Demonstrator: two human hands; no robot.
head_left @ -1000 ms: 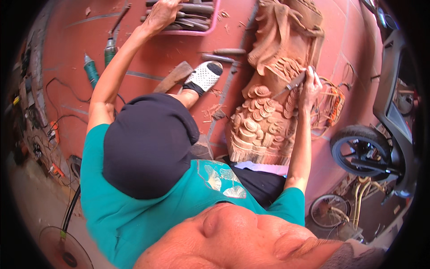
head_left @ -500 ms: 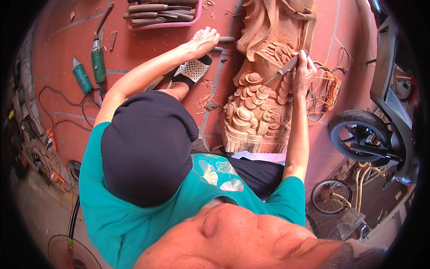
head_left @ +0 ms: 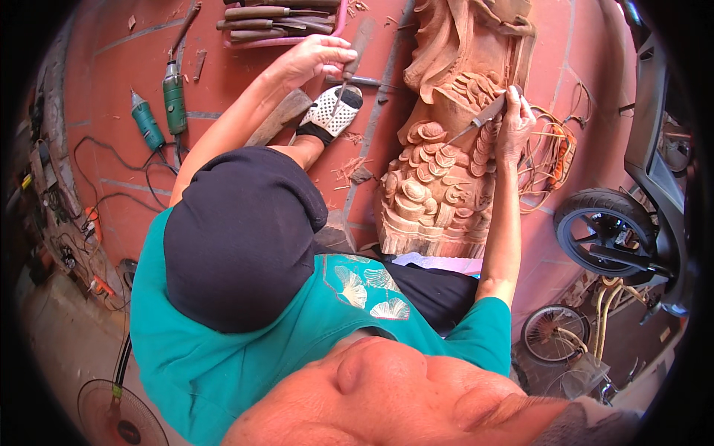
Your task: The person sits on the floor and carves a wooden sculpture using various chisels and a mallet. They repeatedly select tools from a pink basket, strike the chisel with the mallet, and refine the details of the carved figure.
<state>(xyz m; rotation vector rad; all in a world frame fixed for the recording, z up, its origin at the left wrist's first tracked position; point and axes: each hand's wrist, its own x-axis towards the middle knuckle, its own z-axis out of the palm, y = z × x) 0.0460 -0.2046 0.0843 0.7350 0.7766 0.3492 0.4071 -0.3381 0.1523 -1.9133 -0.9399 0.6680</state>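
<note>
My left hand [head_left: 316,59] pinches a carving chisel [head_left: 360,49] near the base of its wooden handle. The chisel stands upright, its thin blade pointing down in front of my white perforated shoe [head_left: 325,111]. Over the carving, my right hand [head_left: 515,128] is closed on another chisel [head_left: 489,112], whose blade slants down and left to the rounded, scale-like relief. The reddish-brown wood carving [head_left: 439,175] lies lengthwise on the floor, with draped folds at its far end. A dark metal tool [head_left: 364,80] lies between my left hand and the carving.
A pink-rimmed basket [head_left: 338,26] of wooden-handled chisels [head_left: 260,13] sits far left of centre. Two green power tools [head_left: 172,100] with cords lie at left. An orange tool [head_left: 559,156] with tangled cord and a motorbike wheel [head_left: 604,227] are at right; a fan [head_left: 119,416] stands lower left.
My left hand has moved back and left and lifted a chisel off the floor, turning it upright. My right hand keeps its chisel at the carving. The view has shifted slightly.
</note>
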